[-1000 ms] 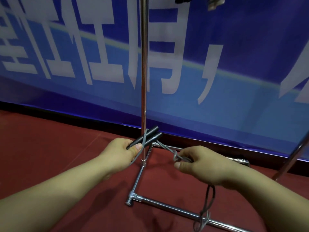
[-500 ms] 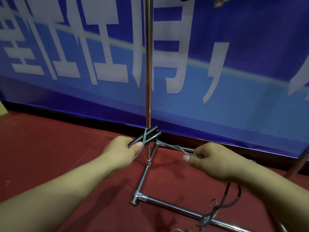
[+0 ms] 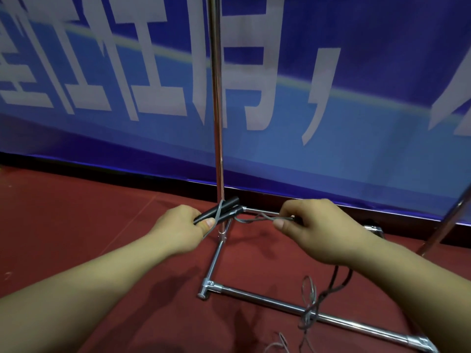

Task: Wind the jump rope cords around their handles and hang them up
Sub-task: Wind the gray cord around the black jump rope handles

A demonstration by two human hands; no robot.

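Observation:
My left hand (image 3: pixel 182 229) grips two black jump rope handles (image 3: pixel 224 211) held side by side, with one turn of grey cord crossing over them. A twisted grey cord (image 3: pixel 257 219) runs from the handles to my right hand (image 3: pixel 316 230), which pinches it between thumb and fingers. The rest of the cord (image 3: pixel 309 305) hangs below my right wrist and trails onto the floor in loose loops. Both hands are in front of the chrome rack pole (image 3: pixel 216 103).
The chrome rack's base bars (image 3: pixel 280 303) lie on the red carpet under my hands. A slanted chrome pole (image 3: pixel 443 230) stands at the right. A blue banner (image 3: pixel 356 123) with white characters covers the wall behind.
My right hand has moved right and up, pulling the cord straighter away from the handles. The hanging cord has swung lower. My left hand has kept its grip on the handles.

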